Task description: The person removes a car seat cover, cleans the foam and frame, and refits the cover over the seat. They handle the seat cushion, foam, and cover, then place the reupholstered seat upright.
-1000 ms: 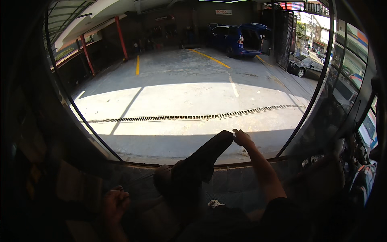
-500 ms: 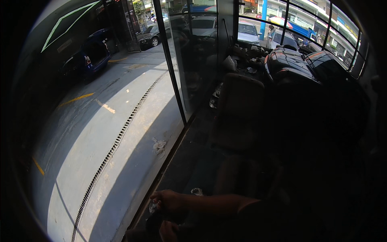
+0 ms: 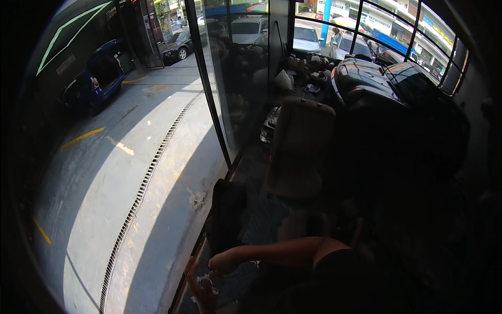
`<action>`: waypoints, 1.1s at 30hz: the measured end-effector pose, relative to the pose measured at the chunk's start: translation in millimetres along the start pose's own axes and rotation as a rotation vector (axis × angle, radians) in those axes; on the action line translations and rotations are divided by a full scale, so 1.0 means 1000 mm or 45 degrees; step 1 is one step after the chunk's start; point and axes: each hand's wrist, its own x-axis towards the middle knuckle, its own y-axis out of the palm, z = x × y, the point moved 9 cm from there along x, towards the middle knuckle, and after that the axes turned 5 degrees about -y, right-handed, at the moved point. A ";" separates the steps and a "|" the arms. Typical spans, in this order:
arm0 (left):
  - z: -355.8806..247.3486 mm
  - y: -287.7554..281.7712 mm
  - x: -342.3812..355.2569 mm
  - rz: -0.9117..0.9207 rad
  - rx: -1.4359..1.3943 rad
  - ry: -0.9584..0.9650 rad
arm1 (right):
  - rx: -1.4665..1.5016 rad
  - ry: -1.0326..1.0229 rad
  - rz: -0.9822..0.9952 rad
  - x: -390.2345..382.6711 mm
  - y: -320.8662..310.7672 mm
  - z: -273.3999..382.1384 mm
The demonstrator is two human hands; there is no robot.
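My right forearm reaches leftward across the dark lower part of the view. My right hand is closed, and deep shade hides what its fingers hold, if anything. Just left of it and lower, my left hand has its fingers stretched up and apart. A crumpled white scrap shows between the two hands; whether it touches the left palm I cannot tell. Beyond the right hand stands a black, soft-looking sheet or bag, its lower end near that hand. Any contact with the hand is lost in the dark.
A beige car seat lies ahead. Behind it are a dark car and piled items with a white bag. A glass door panel borders the sunlit floor, with a drain grate, white litter and a blue car.
The black sheet or bag now rises beyond my hands, where it did not show before. My left hand has moved left and opened its fingers; the right has shifted slightly right and down.
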 end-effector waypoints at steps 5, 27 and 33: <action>0.002 0.056 0.058 0.470 -0.643 -0.252 | 0.304 0.015 -0.109 -0.037 -0.086 0.039; 0.142 0.040 0.037 0.888 -0.816 -0.976 | -0.221 -0.102 -0.757 -0.064 -0.183 0.031; 0.113 0.051 0.065 1.001 -0.549 -0.644 | -0.021 -0.022 -0.671 -0.041 -0.171 0.007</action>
